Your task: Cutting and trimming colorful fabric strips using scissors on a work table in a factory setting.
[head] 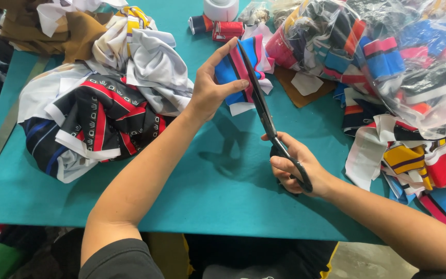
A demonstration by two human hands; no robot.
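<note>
Left hand point(210, 90) raised over the teal table point(202, 181), thumb and fingers pinched shut on a folded fabric piece point(241, 70) striped blue, pink and black, with a white edge hanging below. Right hand point(295, 165) nearer the table's front edge, fingers closed through the black handles of long scissors point(267, 116). Blades slanted up from that hand to the fabric piece, lying against its right side; impossible to tell whether parted or closed on the cloth. Fabric piece held clear of the table, above its middle, shadow cast on the teal surface beneath.

Left of the fabric piece, a heap of cloth point(99, 111) in black, red, white and blue, topped with crumpled white material. Behind the fabric piece, toward the table's far edge, a red thread spool point(228, 30), a dark spool point(198, 24) and a white roll point(221, 9). Right of the fabric piece, a clear plastic bag point(388, 57) stuffed with striped trim pieces, and more loose scraps point(414, 160) in yellow, red, white and blue spilling toward the table's right edge. Brown cloth point(52, 31) bunched at the far left corner.
</note>
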